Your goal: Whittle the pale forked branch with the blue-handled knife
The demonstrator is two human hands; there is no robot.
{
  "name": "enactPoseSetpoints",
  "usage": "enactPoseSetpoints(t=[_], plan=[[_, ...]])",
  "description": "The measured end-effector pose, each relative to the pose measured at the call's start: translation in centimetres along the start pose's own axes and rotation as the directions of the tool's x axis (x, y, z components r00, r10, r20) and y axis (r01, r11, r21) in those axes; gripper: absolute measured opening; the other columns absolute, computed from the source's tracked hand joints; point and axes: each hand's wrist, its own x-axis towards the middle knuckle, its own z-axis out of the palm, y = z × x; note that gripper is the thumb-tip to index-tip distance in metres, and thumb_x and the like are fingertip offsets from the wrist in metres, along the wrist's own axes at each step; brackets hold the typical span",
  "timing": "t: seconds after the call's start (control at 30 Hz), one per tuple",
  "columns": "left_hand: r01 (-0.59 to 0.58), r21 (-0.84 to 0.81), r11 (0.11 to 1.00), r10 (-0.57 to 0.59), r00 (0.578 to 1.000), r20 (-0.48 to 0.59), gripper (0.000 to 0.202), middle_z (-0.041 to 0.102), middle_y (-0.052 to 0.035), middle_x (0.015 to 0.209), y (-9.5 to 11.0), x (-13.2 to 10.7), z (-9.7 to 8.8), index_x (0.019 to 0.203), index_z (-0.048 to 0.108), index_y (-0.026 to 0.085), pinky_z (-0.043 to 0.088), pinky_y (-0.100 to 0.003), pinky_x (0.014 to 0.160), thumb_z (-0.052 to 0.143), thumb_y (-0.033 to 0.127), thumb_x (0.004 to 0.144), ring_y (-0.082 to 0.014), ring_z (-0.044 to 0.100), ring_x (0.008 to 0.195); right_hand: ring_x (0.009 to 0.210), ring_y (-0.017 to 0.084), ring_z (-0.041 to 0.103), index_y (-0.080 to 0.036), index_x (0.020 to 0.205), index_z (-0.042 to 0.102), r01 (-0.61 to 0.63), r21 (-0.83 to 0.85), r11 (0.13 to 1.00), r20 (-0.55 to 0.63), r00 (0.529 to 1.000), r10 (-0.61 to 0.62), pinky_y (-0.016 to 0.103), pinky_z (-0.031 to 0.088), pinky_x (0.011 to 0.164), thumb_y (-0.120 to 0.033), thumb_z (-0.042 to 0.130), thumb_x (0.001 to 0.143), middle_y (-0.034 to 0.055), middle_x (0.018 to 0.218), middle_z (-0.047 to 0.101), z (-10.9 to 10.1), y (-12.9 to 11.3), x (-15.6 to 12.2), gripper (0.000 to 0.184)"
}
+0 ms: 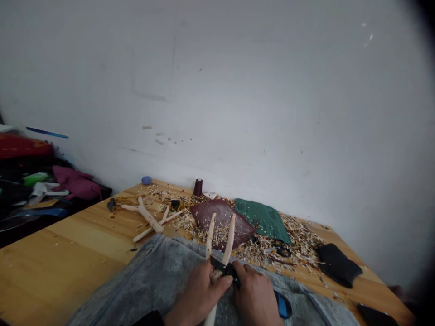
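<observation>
My left hand (200, 294) grips a pale peeled forked branch (220, 240), whose two prongs point up and away from me. My right hand (254, 299) closes on a black-handled knife (222, 268), which lies across the branch just above the left thumb. The blade is hidden by the hands. A blue object (283, 304) shows just past my right hand, but I cannot tell what it is. A grey cloth (142, 280) covers my lap beneath both hands.
The wooden table (57, 253) holds wood shavings (176, 218), a carved branch (147, 219), maroon leather (217, 222), a green cloth (263, 219), scissors (280, 249), a black pouch (338, 265) and a dark spool (198, 187). A white wall stands behind. Clothing (76, 183) lies at left.
</observation>
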Motion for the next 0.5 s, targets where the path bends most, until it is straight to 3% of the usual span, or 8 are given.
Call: enactPoseSetpoints(t=[0.5], plan=[[0.012, -0.087, 0.996, -0.01, 1.0, 0.015, 0.031, 0.07, -0.0031, 0.082, 0.45, -0.03, -0.05, 0.096, 0.066, 0.018, 0.044, -0.028, 0.07, 0.06, 0.038, 0.073, -0.0204, 0.06, 0.078, 0.081, 0.02, 0.068, -0.027, 0.105, 0.062, 0.002, 0.016, 1.0, -0.007, 1.0, -0.002, 0.024, 0.04, 0.063, -0.011, 0.048, 0.083, 0.0034, 0.094, 0.07, -0.17, -0.08, -0.12, 0.03]])
